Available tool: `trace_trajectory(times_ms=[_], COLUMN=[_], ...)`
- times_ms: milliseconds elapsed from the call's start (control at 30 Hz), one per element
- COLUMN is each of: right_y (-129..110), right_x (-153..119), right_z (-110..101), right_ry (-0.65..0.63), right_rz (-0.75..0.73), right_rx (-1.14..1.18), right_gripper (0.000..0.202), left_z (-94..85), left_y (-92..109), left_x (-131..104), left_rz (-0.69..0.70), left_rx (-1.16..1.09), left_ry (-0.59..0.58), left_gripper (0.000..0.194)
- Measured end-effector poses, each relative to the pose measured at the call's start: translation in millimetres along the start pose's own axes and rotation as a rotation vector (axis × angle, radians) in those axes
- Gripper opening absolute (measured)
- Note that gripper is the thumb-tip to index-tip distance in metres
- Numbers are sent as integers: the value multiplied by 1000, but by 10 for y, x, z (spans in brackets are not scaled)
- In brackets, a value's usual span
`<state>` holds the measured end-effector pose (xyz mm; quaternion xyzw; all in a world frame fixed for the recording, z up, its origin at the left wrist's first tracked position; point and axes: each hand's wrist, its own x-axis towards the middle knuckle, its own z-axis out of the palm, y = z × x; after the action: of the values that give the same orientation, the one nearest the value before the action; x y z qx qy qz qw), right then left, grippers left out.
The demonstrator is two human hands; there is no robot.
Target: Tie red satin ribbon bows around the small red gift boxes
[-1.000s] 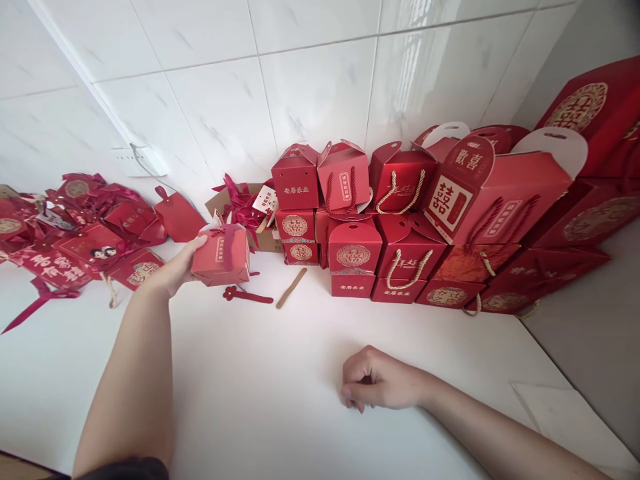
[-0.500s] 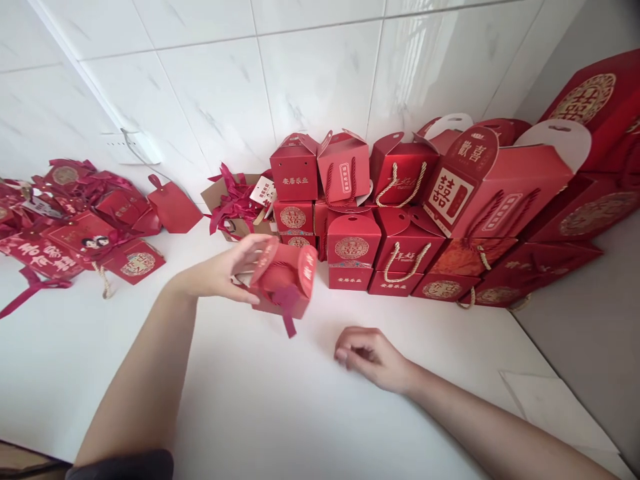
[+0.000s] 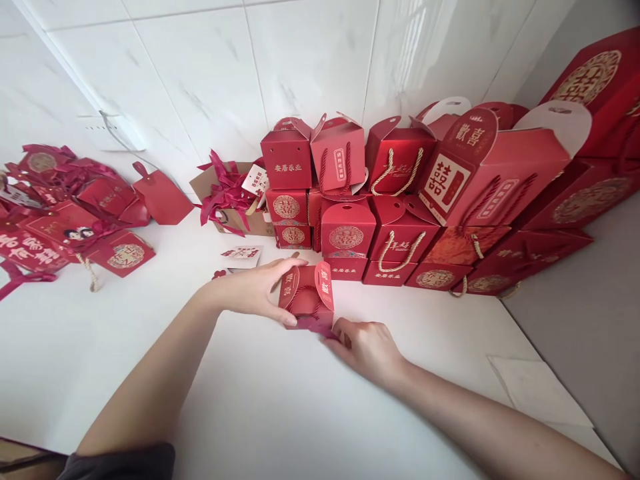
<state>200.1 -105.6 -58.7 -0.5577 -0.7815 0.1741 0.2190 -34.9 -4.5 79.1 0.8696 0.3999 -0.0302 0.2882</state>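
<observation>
My left hand (image 3: pixel 263 287) is wrapped around the left side of a small red gift box (image 3: pixel 306 303), thumb in front. The box sits upright on the white tabletop, its rounded, gold-lettered top flaps standing apart and red cord handles between them. At its lower right corner, the fingers of my right hand (image 3: pixel 367 347) are closed on a dark pink ribbon (image 3: pixel 324 329) lying along the box front. Behind my left wrist lies a white printed card (image 3: pixel 243 257) on the table.
Stacked red gift boxes (image 3: pixel 347 237) line the tiled wall, with larger boxes (image 3: pixel 575 207) at right. A brown paper bag (image 3: pixel 240 223) holds dark pink ribbons. Further left are a flat red tag-like bag (image 3: pixel 164 198) and a pile of red boxes (image 3: pixel 70 213). A cable (image 3: pixel 113 133) runs down the wall.
My left hand has moved right with the gift box and set it down on the table. My right hand has come to the box and closed on the ribbon. The white card is now visible.
</observation>
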Motion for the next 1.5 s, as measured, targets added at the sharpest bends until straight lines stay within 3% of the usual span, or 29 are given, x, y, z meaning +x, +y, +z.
trace_trajectory(times_ms=[100,167,233,300,433,500,567,667,800,867,933,1067,1200,1267,1400,1500], right_y=[38,40,-6,-102,-398,-563,-704,-826,-829,-787,-727,-580,-491,-496,-556,-565], right_x=[-5,-18,-27,-9,200,395,605,831,824,732,634,487,404,395,515,697], right_z=[-16,-43,-115,-263,-754,-982,-1117,-1146,-1158,-1254,-1400,-1689,-1818,-1805,-1625,-1425], right_ry=[-66,-43,25,95,308,417,365,233,139,116,129,173,209,184,41,-54], right_rz=[-277,-501,-658,-714,-577,-376,-198,-6,21,0,16,39,44,6,-262,-536], right_rx=[65,106,132,189,297,231,62,-211,-280,-259,-272,-314,-321,-306,-134,4], right_gripper=[25,23,21,17,14,20,23,20,24,21,24,24,24,21,16,20], left_z=[-117,-228,-351,-454,-486,-408,-300,-158,-133,-191,-255,-234,-64,-23,-48,-65], left_y=[42,-12,-137,-309,-635,-735,-798,-864,-897,-862,-798,-687,-626,-531,-116,201], left_x=[-127,-214,-285,-315,-214,-106,7,139,151,86,21,55,230,247,103,-9], left_rz=[-59,-102,-187,-291,-428,-489,-548,-601,-620,-593,-498,-262,-298,-278,-98,143], left_rx=[8,-16,-21,-28,58,174,250,290,252,189,110,-129,-149,-119,-91,87], left_ry=[-78,-75,-1,76,-25,-55,-80,-83,-155,-201,-163,190,580,655,547,280], left_gripper=[107,92,70,57,44,36,32,32,17,14,20,36,65,72,47,38])
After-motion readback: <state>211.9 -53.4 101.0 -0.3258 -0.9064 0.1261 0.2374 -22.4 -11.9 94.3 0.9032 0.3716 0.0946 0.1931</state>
